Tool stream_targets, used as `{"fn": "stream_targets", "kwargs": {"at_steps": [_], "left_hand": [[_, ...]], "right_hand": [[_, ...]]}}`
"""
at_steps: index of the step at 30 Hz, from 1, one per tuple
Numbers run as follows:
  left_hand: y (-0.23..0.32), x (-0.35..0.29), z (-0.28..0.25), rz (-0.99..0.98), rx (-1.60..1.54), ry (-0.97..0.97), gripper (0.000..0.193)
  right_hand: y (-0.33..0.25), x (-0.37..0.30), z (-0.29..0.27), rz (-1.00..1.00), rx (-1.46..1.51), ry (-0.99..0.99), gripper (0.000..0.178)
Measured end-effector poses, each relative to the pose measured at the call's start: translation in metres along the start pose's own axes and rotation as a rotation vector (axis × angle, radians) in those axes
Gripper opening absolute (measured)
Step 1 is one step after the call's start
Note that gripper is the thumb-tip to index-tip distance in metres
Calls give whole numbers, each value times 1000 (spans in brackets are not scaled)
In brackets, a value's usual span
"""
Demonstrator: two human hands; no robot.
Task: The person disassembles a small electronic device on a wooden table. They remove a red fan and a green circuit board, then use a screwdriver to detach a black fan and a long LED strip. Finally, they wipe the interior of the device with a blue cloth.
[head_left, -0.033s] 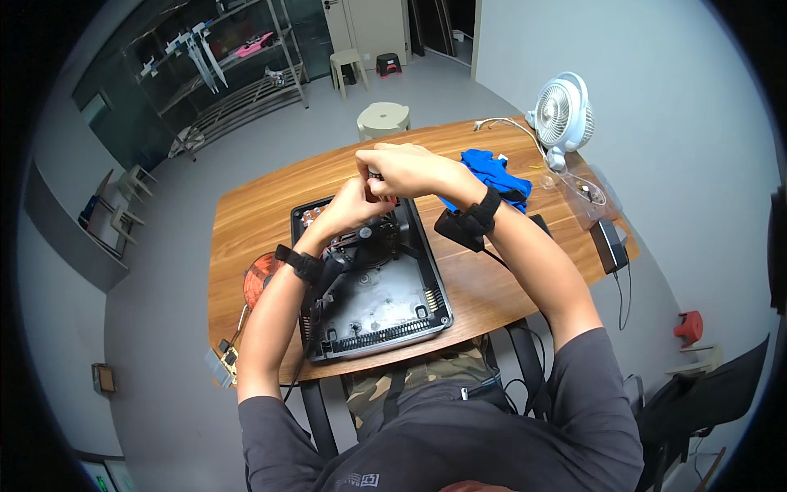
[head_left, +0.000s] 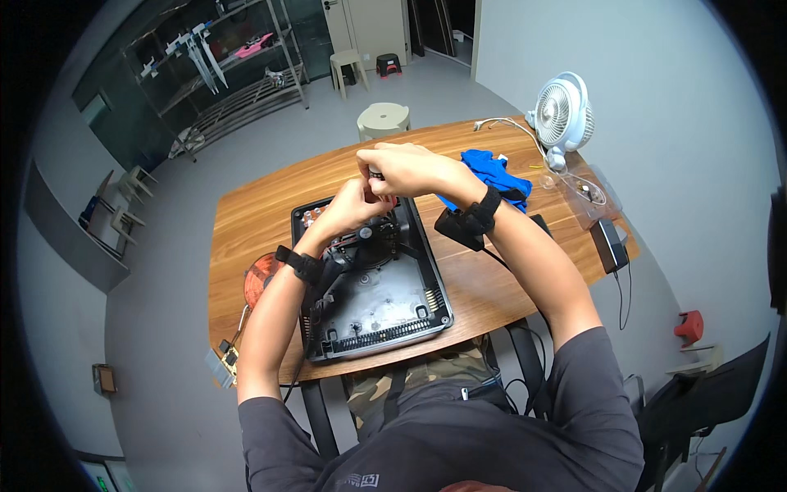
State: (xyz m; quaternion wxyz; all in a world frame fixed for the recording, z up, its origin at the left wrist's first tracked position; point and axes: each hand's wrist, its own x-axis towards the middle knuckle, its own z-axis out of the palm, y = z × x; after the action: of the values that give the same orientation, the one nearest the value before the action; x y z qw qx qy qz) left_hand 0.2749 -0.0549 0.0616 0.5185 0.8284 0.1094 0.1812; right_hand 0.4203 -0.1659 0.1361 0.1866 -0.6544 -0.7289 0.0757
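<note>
My right hand (head_left: 407,170) is closed, with its fingers curled round a small dark-and-white handle (head_left: 375,174), which looks like a screwdriver's; most of it is hidden. Just below and against it, my left hand (head_left: 351,209) has its fingers pinched together, and what they grip does not show. Both hands are over the far part of an open black plastic housing (head_left: 369,307), like an induction cooker's base. A dark fan (head_left: 373,250) sits inside it, partly behind my left hand. Part of a circuit board (head_left: 311,216) shows at the housing's far left corner.
A copper coil (head_left: 257,279) lies left of the housing, with a small circuit board (head_left: 229,357) at the table's left corner. To the right are a blue cloth (head_left: 496,176), a white fan (head_left: 559,115) and a black power adapter (head_left: 608,244). A stool (head_left: 384,120) stands beyond the wooden table (head_left: 258,213).
</note>
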Motion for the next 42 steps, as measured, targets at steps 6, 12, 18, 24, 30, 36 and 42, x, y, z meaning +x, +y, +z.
{"fn": "stream_targets", "kwargs": {"at_steps": [6,12,18,24,30,36,42], "left_hand": [[-2,9,3,-24,309,31,20],[-18,16,18,3,352,184,40],[-11,10,11,-44,379,72,32],[-10,1,-3,-33,16,-56,32],[7,5,10,-5,387,133,32],[8,6,17,60,385,109,28],[-20,6,-3,26,128,-56,19]], "right_hand": [[-4,11,-2,225,-129,35,34],[-7,13,5,271,-244,161,36],[1,7,3,95,-115,49,29],[6,9,-11,-2,172,-269,30],[-4,-1,-16,53,-233,-36,38],[-3,5,-3,173,-239,34,48],[7,-3,-17,146,-141,-25,53]]}}
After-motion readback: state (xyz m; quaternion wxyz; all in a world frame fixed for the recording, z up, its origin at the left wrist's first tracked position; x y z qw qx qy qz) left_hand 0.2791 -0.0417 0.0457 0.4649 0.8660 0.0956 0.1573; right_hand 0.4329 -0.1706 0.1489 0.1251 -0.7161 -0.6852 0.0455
